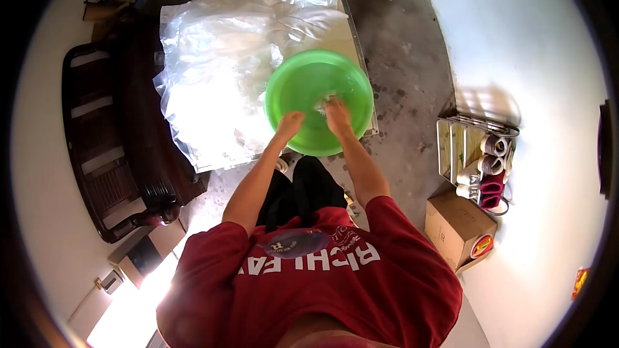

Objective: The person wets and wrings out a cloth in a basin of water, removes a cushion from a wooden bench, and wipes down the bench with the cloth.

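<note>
A round green basin (284, 84) stands on the right part of a low table covered with clear plastic sheeting (219, 58). My left hand (290, 125) is at the basin's near left side, over its rim, with the fingers closed; whether it holds anything cannot be made out. Further right, my right hand (336, 115) reaches down inside the basin, fingers bent around or against a small whitish thing (322, 103) that is too blurred to name. The two hands are apart.
A dark wooden bench (138, 109) runs along the left. On the right, a shoe rack (451, 148) holds several shoes (491, 164), and a cardboard box (454, 225) stands near it. Grey floor (406, 58) shows between table and right wall.
</note>
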A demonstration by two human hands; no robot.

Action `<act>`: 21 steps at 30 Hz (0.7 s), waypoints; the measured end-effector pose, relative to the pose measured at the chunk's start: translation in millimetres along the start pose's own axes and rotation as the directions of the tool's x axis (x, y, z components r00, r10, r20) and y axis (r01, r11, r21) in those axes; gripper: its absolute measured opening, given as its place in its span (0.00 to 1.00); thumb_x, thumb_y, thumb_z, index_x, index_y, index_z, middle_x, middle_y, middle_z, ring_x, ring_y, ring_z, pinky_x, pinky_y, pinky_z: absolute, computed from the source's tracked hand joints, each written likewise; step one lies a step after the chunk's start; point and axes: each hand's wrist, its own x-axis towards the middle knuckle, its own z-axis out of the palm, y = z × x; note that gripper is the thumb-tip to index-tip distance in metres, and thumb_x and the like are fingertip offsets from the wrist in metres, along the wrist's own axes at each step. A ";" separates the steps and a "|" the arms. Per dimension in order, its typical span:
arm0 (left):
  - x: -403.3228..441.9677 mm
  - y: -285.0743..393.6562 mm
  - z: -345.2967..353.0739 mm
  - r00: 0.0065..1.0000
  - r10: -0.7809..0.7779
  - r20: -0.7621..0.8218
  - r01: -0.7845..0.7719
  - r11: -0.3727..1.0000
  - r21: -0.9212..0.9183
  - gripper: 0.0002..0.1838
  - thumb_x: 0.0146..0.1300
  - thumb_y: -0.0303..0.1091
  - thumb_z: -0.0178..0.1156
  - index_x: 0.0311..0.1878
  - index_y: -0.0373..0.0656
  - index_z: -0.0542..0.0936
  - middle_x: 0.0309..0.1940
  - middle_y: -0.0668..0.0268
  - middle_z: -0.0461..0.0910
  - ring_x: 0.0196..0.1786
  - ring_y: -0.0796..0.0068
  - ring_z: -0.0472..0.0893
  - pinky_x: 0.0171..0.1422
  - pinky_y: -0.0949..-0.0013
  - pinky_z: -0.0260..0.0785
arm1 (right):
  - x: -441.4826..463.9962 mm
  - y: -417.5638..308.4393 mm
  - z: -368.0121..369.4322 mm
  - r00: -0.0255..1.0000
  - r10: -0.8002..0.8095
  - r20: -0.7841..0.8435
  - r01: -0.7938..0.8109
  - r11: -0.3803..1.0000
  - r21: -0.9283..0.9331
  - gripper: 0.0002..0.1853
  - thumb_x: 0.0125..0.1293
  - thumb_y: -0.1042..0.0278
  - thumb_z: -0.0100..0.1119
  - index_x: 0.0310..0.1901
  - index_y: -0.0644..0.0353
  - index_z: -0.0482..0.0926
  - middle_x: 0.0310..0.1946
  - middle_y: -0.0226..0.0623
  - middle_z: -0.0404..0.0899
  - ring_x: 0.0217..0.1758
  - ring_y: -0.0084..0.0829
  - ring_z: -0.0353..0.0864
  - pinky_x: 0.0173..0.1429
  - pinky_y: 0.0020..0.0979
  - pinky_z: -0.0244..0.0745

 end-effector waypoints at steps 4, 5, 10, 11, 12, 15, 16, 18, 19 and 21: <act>-2.4 10.4 15.2 0.994 -0.043 -0.096 0.030 0.992 -0.125 0.28 0.68 0.52 0.51 0.62 0.41 0.71 0.50 0.59 0.78 0.50 0.64 0.79 0.50 0.62 0.74 | 5.8 -18.5 -46.0 0.992 -0.105 0.063 0.076 0.929 0.361 0.09 0.58 0.74 0.53 0.39 0.60 0.80 0.42 0.44 0.78 0.42 0.47 0.78 0.46 0.42 0.75; -0.9 15.9 19.6 0.989 -0.041 -0.139 0.018 0.987 -0.160 0.29 0.68 0.53 0.51 0.63 0.41 0.70 0.50 0.59 0.78 0.49 0.64 0.79 0.50 0.62 0.74 | 6.5 -24.1 -56.8 0.994 -0.078 0.080 0.032 0.884 0.467 0.07 0.57 0.75 0.51 0.35 0.62 0.79 0.38 0.46 0.78 0.37 0.48 0.79 0.43 0.42 0.75; 9.1 51.7 25.5 0.975 -0.221 -0.002 0.177 0.786 -0.592 0.28 0.68 0.55 0.52 0.60 0.42 0.72 0.44 0.62 0.79 0.43 0.68 0.80 0.45 0.62 0.75 | -5.7 -44.7 -82.9 0.996 -0.055 -0.066 0.086 0.646 0.759 0.08 0.56 0.74 0.51 0.37 0.62 0.76 0.36 0.46 0.78 0.32 0.48 0.77 0.39 0.44 0.73; 11.3 54.7 25.1 0.989 -0.143 0.037 0.133 0.755 -0.642 0.25 0.68 0.53 0.54 0.57 0.42 0.74 0.43 0.62 0.79 0.41 0.69 0.81 0.40 0.64 0.75 | -8.5 -51.7 -93.2 0.998 0.005 -0.062 0.052 0.485 0.873 0.09 0.56 0.72 0.51 0.39 0.62 0.75 0.36 0.46 0.77 0.32 0.48 0.76 0.39 0.44 0.72; 20.1 47.9 26.8 0.989 -0.137 0.046 0.135 0.760 -0.635 0.25 0.68 0.53 0.54 0.57 0.42 0.74 0.43 0.62 0.79 0.41 0.69 0.81 0.40 0.64 0.75 | -8.6 -54.0 -90.9 0.998 0.016 -0.069 0.052 0.488 0.871 0.09 0.56 0.72 0.51 0.39 0.62 0.75 0.36 0.46 0.77 0.32 0.48 0.76 0.39 0.44 0.72; 39.3 38.1 38.2 1.000 -0.030 0.002 0.022 0.683 -0.730 0.21 0.67 0.50 0.55 0.50 0.41 0.76 0.40 0.63 0.79 0.39 0.69 0.80 0.38 0.62 0.75 | -7.9 -53.3 -69.2 0.960 0.002 -0.279 0.237 0.519 0.821 0.13 0.58 0.70 0.52 0.45 0.61 0.73 0.35 0.45 0.76 0.36 0.48 0.74 0.40 0.44 0.71; 26.7 57.2 41.4 0.992 -0.109 -0.064 0.023 0.657 -0.754 0.18 0.66 0.47 0.54 0.47 0.41 0.77 0.39 0.63 0.78 0.39 0.70 0.80 0.37 0.63 0.74 | -8.9 -51.7 -61.1 0.955 -0.001 -0.296 0.223 0.659 0.718 0.13 0.60 0.70 0.53 0.46 0.60 0.73 0.36 0.45 0.75 0.39 0.48 0.73 0.41 0.44 0.71; 19.5 72.5 47.6 0.976 -0.182 -0.120 0.024 0.636 -0.771 0.16 0.66 0.45 0.54 0.44 0.41 0.77 0.38 0.64 0.78 0.38 0.70 0.79 0.36 0.63 0.74 | -9.8 -49.9 -60.1 0.949 0.004 -0.316 0.194 0.783 0.592 0.13 0.61 0.69 0.54 0.48 0.60 0.72 0.37 0.45 0.74 0.42 0.49 0.72 0.43 0.44 0.71; 18.8 74.3 50.4 0.973 -0.175 -0.153 -0.005 0.644 -0.765 0.15 0.64 0.44 0.54 0.42 0.41 0.77 0.37 0.65 0.77 0.38 0.71 0.79 0.37 0.64 0.74 | -12.6 -50.4 -62.6 0.917 -0.055 -0.396 0.225 0.890 0.397 0.13 0.64 0.66 0.53 0.48 0.59 0.71 0.38 0.45 0.74 0.42 0.49 0.70 0.46 0.45 0.69; 21.6 81.3 56.0 0.972 -0.155 -0.179 -0.034 0.657 -0.753 0.13 0.63 0.43 0.54 0.39 0.42 0.76 0.36 0.66 0.76 0.37 0.71 0.78 0.39 0.65 0.75 | -10.5 -51.3 -60.3 0.876 -0.122 -0.467 0.227 0.958 0.176 0.12 0.66 0.62 0.53 0.48 0.58 0.70 0.39 0.44 0.74 0.42 0.50 0.67 0.48 0.46 0.67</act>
